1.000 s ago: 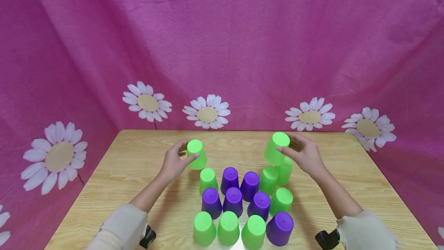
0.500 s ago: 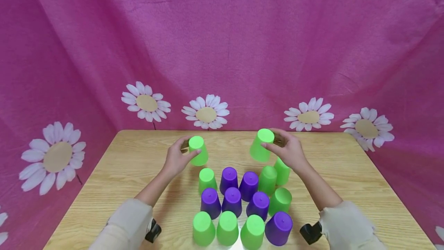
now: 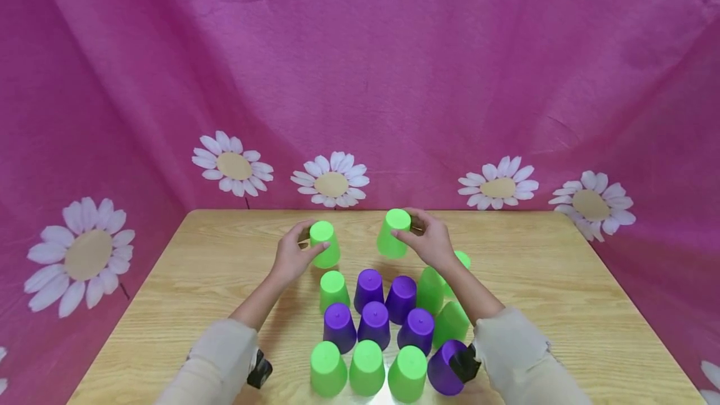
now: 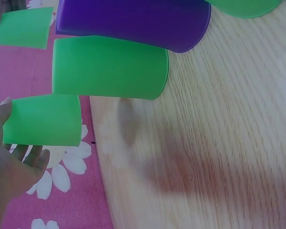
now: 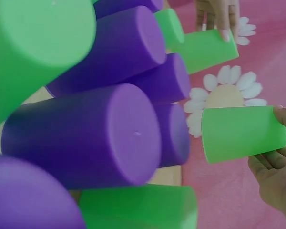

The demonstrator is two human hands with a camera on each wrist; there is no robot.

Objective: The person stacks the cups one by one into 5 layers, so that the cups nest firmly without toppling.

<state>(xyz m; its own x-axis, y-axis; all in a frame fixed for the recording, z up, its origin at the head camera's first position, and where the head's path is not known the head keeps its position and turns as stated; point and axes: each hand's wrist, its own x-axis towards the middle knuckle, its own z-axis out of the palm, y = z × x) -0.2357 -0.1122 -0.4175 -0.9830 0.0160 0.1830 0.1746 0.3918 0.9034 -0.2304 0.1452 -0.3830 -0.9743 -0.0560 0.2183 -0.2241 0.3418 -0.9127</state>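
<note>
In the head view my left hand (image 3: 294,255) grips a green cup (image 3: 325,245) by its side, bottom up. My right hand (image 3: 430,241) holds another upside-down green cup (image 3: 392,234), a short way to the right of the first. Both cups are raised off the table behind the group of standing cups. In the left wrist view, thumb and fingers lie around the left cup (image 4: 43,120). The right wrist view has the right cup (image 5: 243,133) between thumb and fingers. Nearest below the left hand stands a green cup (image 3: 334,292), with a purple cup (image 3: 369,289) beside it.
Several upside-down purple and green cups stand in rows on the wooden table (image 3: 185,305), including a green front cup (image 3: 329,369) and a purple cup (image 3: 444,369) partly behind the right wrist's black camera (image 3: 464,364). A pink flowered cloth (image 3: 360,80) hangs behind.
My right hand has carried its green cup leftward from above the right-hand green cups, closer to the left cup. My left hand has shifted slightly right with its cup.
</note>
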